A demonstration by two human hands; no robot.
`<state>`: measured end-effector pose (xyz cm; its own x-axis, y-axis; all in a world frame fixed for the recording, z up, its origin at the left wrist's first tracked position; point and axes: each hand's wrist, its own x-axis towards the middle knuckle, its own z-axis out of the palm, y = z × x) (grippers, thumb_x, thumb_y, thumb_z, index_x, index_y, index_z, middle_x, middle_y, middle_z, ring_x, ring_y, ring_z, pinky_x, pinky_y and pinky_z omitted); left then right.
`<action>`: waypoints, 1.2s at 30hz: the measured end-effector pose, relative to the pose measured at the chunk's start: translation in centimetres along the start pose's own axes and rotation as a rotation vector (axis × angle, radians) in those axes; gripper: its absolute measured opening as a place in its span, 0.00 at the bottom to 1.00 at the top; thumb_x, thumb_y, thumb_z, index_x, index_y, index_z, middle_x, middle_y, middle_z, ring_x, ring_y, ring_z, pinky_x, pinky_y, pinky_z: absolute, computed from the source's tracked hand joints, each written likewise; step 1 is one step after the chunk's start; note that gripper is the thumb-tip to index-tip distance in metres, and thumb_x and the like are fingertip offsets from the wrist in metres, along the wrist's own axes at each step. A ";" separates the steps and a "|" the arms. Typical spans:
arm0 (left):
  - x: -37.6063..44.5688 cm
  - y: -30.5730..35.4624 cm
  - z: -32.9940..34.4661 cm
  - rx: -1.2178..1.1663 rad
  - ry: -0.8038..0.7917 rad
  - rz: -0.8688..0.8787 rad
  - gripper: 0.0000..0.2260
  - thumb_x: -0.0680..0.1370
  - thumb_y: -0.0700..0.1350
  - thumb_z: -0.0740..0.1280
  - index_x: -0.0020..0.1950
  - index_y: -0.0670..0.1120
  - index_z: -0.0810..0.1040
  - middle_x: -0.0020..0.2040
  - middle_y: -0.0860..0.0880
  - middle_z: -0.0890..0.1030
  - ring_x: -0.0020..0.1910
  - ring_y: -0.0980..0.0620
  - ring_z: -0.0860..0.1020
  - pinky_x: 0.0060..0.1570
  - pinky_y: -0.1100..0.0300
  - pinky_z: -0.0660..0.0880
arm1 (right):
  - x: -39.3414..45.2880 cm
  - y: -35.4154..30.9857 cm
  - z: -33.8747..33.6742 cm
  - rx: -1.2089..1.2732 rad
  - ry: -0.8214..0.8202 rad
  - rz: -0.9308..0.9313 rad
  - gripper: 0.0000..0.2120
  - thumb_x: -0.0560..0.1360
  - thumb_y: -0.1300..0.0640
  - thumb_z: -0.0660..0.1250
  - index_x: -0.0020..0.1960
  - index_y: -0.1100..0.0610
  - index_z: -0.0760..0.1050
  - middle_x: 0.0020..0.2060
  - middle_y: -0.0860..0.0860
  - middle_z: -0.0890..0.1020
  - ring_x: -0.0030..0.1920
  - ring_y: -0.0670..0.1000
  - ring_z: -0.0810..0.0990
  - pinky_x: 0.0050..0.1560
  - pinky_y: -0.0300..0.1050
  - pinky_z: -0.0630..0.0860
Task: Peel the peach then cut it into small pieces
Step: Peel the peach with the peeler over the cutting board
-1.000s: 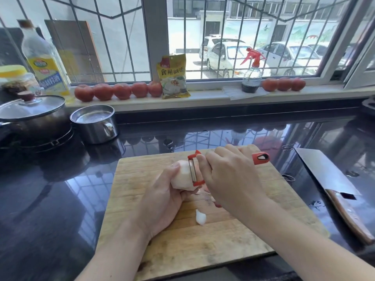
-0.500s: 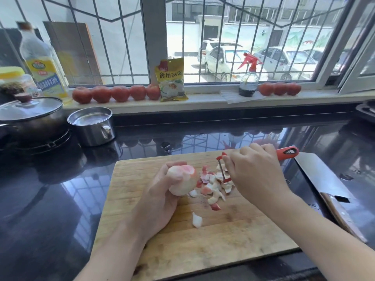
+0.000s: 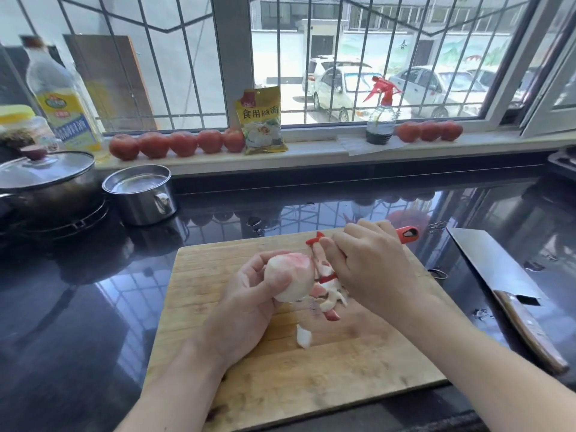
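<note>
While the left hand [image 3: 249, 304] curled its fingers and thumb around the mostly peeled peach [image 3: 291, 277], holding it just above the wooden cutting board [image 3: 343, 369], the right hand [image 3: 371, 269] gripped a red-handled peeler [image 3: 408, 234] with its blade end beside the fruit's right side. Pale flesh showed over most of the peach, with a pink blush near its top. A heap of peel strips [image 3: 330, 294] lay on the board under and between the hands, and one loose strip [image 3: 304, 336] lay nearer the person. On the glossy black desk [image 3: 78, 322], a cleaver [image 3: 498, 275] rested to the right of the board, apart from it. A small steel pot [image 3: 140, 194] stood at the back left, and tomatoes [image 3: 177, 143] lined the windowsill.
</note>
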<state>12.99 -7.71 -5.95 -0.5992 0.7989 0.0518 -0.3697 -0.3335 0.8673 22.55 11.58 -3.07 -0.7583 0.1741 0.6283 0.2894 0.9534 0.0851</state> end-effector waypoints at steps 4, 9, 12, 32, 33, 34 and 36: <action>0.0 0.3 0.0 -0.063 -0.040 -0.015 0.37 0.70 0.50 0.82 0.72 0.35 0.73 0.65 0.35 0.80 0.61 0.40 0.80 0.58 0.52 0.81 | 0.0 2.9 0.6 -0.237 -0.163 0.026 0.24 0.85 0.45 0.49 0.40 0.48 0.79 0.37 0.46 0.82 0.40 0.51 0.75 0.48 0.50 0.66; 0.7 -0.1 -0.4 -0.213 0.073 -0.048 0.22 0.79 0.48 0.69 0.72 0.43 0.75 0.67 0.35 0.78 0.68 0.32 0.77 0.70 0.36 0.72 | 0.0 2.5 0.0 -0.199 -0.156 0.047 0.22 0.85 0.46 0.52 0.39 0.48 0.77 0.35 0.47 0.80 0.38 0.51 0.74 0.48 0.51 0.69; 0.7 -0.1 -0.3 -0.195 0.111 -0.064 0.22 0.79 0.50 0.69 0.71 0.43 0.74 0.64 0.37 0.79 0.63 0.34 0.79 0.69 0.37 0.73 | 0.1 1.3 -0.8 -0.016 -0.102 0.111 0.24 0.85 0.45 0.50 0.36 0.49 0.75 0.32 0.45 0.76 0.37 0.50 0.73 0.48 0.51 0.69; 0.4 0.4 -0.4 -0.028 0.042 0.006 0.33 0.66 0.55 0.84 0.68 0.48 0.81 0.63 0.41 0.82 0.61 0.44 0.81 0.58 0.58 0.80 | -0.3 3.5 0.1 -0.041 -0.160 0.092 0.23 0.85 0.46 0.51 0.35 0.49 0.73 0.33 0.44 0.79 0.37 0.50 0.73 0.47 0.51 0.70; 0.5 0.3 -0.3 -0.029 0.053 0.002 0.34 0.65 0.56 0.84 0.68 0.47 0.80 0.63 0.42 0.82 0.60 0.44 0.82 0.56 0.58 0.80 | -0.4 3.2 -0.1 -0.017 -0.147 0.096 0.23 0.85 0.45 0.50 0.36 0.48 0.74 0.34 0.44 0.79 0.37 0.49 0.73 0.48 0.50 0.70; 0.5 0.3 -0.3 -0.034 0.065 -0.002 0.37 0.64 0.57 0.85 0.68 0.45 0.79 0.62 0.42 0.83 0.60 0.44 0.82 0.55 0.58 0.81 | -0.5 2.9 -0.3 0.003 -0.133 0.095 0.24 0.85 0.45 0.49 0.37 0.48 0.74 0.35 0.43 0.79 0.38 0.49 0.74 0.48 0.50 0.70; 0.6 0.2 -0.1 -0.014 0.093 0.003 0.43 0.61 0.59 0.85 0.69 0.42 0.75 0.61 0.41 0.84 0.58 0.43 0.84 0.52 0.55 0.82 | -0.7 1.8 -0.7 0.045 -0.076 0.074 0.24 0.85 0.45 0.49 0.39 0.48 0.76 0.35 0.43 0.80 0.38 0.49 0.74 0.49 0.51 0.70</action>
<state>12.51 -7.38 -5.74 -0.6637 0.7479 0.0075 -0.3769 -0.3431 0.8603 23.99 12.95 -2.77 -0.7785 0.2610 0.5708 0.3209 0.9471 0.0046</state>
